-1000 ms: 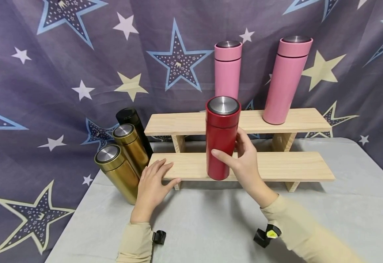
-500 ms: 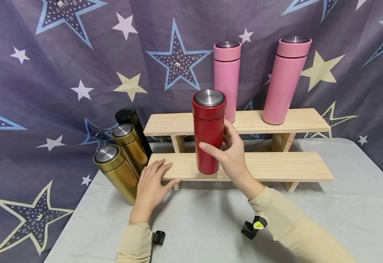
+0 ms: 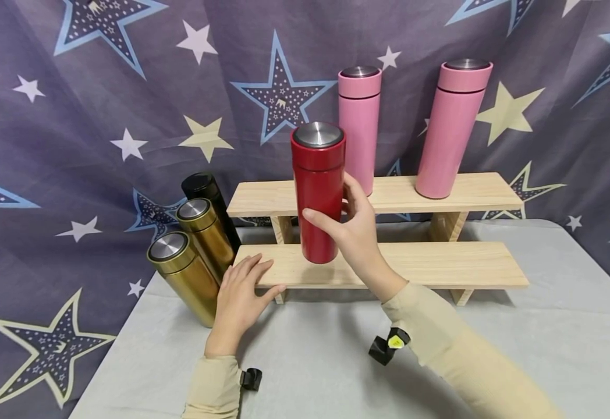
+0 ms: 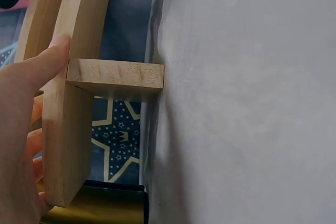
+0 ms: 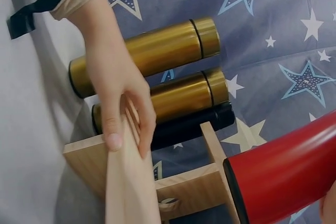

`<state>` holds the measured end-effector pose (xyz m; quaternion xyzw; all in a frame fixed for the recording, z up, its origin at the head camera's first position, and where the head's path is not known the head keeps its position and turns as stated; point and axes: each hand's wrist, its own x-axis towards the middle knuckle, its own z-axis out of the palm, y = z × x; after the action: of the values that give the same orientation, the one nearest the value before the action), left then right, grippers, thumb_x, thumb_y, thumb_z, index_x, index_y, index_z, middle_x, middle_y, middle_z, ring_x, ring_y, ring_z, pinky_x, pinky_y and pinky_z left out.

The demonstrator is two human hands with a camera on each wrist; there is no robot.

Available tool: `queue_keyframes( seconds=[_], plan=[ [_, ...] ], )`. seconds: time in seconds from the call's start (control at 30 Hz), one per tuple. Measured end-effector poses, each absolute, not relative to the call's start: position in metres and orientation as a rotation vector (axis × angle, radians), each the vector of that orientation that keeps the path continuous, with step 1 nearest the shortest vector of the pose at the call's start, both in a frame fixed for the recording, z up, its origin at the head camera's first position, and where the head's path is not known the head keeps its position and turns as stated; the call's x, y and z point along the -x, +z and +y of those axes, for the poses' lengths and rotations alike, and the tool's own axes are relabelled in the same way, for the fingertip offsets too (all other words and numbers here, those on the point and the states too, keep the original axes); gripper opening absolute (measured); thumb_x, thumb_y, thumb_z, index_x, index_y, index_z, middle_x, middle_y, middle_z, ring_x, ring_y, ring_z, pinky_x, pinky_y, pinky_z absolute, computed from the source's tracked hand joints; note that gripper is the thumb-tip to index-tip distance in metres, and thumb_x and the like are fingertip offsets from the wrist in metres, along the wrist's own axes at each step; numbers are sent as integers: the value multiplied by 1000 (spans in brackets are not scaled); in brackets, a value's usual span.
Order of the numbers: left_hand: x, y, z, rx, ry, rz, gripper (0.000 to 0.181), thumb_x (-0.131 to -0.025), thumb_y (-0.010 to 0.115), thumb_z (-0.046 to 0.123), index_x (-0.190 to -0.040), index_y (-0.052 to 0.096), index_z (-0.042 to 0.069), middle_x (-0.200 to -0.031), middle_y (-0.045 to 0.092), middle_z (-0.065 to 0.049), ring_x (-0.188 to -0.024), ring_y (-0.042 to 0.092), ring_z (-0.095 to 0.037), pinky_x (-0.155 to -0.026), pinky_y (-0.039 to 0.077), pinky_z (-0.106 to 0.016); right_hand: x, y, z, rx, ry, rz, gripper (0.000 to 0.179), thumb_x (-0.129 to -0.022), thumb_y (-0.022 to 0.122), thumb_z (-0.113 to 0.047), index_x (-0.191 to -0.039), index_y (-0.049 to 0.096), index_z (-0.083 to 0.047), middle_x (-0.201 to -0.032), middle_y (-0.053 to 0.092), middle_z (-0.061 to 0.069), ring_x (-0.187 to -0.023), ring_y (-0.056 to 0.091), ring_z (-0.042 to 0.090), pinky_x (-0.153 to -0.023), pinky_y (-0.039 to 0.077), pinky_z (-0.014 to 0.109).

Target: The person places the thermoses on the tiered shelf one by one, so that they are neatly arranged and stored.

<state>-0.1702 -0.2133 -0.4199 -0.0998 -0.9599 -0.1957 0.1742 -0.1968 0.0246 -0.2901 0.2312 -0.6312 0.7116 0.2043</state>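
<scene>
My right hand grips a red thermos bottle with a steel-topped lid, thumb in front and fingers round its right side. The bottle is upright and raised; its lower end overlaps the lower shelf in the head view. In the right wrist view the bottle's dark base is close to the upper board. My left hand rests on the left end of the lower shelf board, its fingers over the top and thumb along the front edge. Two pink thermos bottles stand on the upper shelf board.
Left of the wooden stand are two gold thermos bottles and a black one, close to my left hand. The stand sits on a grey-clothed table. A star-patterned curtain hangs behind.
My right hand has carried the red bottle left, upward and back toward the upper shelf, uncovering more of the left pink bottle. My left hand has stayed on the lower board.
</scene>
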Motion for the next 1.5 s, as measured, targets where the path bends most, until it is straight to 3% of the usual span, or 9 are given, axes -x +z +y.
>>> queue_keyframes(
  seconds=[0.7, 1.5],
  plan=[
    [171, -423, -213, 276, -552, -2733, 64, -85, 71, 55, -137, 60, 21, -149, 47, -4, -141, 35, -28, -119, 16, -51, 228, -254, -3, -593, 1960, -1724, 68, -82, 78, -20, -142, 48, -10, -124, 59, 4, -112, 55, 19, -89, 50, 36],
    [171, -421, -214, 300, -548, -2703, 63, -84, 74, 52, -137, 61, 19, -148, 48, -7, -139, 37, -31, -118, 19, -53, 277, -251, -26, -447, 1941, -1751, 70, -83, 80, -24, -142, 46, -12, -126, 57, 4, -114, 54, 15, -92, 52, 30]
  ],
)
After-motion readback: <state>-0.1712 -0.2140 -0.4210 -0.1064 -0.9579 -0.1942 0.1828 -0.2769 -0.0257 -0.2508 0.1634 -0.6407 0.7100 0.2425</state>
